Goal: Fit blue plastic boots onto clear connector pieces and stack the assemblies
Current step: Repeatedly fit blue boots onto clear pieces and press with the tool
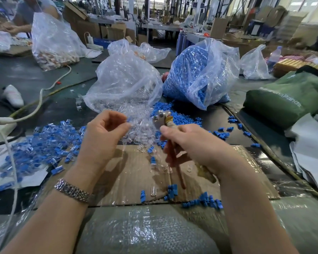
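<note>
My left hand (104, 131) is raised over the cardboard sheet (128, 173) and pinches a small clear-and-blue piece (128, 120) at its fingertips. My right hand (193, 143) grips a pair of pliers (163, 118) with reddish handles, jaws pointing up toward that piece. Behind the hands lies a heap of clear connector pieces (140, 125) spilling from a clear bag (125, 83). A bag of blue boots (196, 74) stands to the right, with loose boots (165, 110) spilled in front. Finished blue-and-clear assemblies (48, 143) are piled at the left.
Loose blue boots (204, 200) lie on the cardboard's near edge. A green bag (286, 98) sits at the right. White cables (33, 114) and a white bottle (13, 95) are at the left. Another person (26, 17) works at the far left behind a bag.
</note>
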A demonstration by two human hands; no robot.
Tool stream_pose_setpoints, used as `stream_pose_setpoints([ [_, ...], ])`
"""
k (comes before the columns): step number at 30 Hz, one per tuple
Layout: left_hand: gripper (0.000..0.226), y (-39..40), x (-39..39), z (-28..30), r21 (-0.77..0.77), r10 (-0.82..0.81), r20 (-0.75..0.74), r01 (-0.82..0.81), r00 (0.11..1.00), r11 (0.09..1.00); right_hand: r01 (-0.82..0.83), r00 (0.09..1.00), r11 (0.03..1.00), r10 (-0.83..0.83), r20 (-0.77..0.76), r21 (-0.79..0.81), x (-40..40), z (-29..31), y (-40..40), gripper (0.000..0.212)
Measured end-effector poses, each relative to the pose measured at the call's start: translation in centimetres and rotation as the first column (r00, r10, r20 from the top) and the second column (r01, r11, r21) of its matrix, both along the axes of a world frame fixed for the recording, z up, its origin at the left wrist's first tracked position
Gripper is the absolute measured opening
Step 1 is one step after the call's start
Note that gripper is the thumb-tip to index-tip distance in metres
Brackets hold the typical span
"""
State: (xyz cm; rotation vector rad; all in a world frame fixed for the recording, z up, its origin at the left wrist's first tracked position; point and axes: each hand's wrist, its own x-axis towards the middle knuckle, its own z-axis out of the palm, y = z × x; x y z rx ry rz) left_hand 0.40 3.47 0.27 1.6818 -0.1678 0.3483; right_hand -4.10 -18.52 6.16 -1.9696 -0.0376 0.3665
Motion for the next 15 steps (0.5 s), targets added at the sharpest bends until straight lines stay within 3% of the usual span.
stream_pose_setpoints([
  [2, 0.022, 0.4, 0.2, 0.0, 0.045, 0.123, 0.004, -0.123, 0.992, 0.991, 0.113, 0.992, 0.989, -0.106, 0.075, -0.098, 0.2, 0.2, -1.3, 0.047],
  [4, 0.016, 0.8, 0.4, 0.0, 0.211, 0.307, 0.012, -0.303, 0.952, 0.929, 0.224, 0.968, 0.929, -0.178, 0.175, -0.295, 0.5, 0.0, -2.3, 0.044],
  [6, 0.008, 1.6, 0.4, 0.1, 0.470, 0.486, 0.060, -0.454, 0.872, 0.757, 0.304, 0.949, 0.801, -0.210, 0.233, -0.516, 0.9, -0.9, -3.2, 0.039],
  [8, 0.006, 2.1, 0.2, 0.0, 0.652, 0.559, 0.085, -0.470, 0.825, 0.595, 0.326, 0.945, 0.685, -0.233, 0.228, -0.652, 1.1, -2.2, -3.8, 0.033],
  [9, 0.007, 2.1, 0.1, 0.0, 0.694, 0.565, 0.079, -0.452, 0.821, 0.560, 0.315, 0.949, 0.642, -0.235, 0.212, -0.699, 1.2, -2.9, -4.0, 0.032],
  [12, 0.012, 1.4, -0.1, 0.1, 0.720, 0.510, 0.102, -0.417, 0.854, 0.555, 0.264, 0.960, 0.558, -0.229, 0.159, -0.787, 1.4, -4.2, -4.0, 0.042],
  [15, 0.008, 0.7, -0.2, 0.4, 0.712, 0.366, 0.106, -0.328, 0.924, 0.621, 0.288, 0.955, 0.497, -0.207, 0.211, -0.819, 1.4, -4.3, -3.5, 0.046],
])
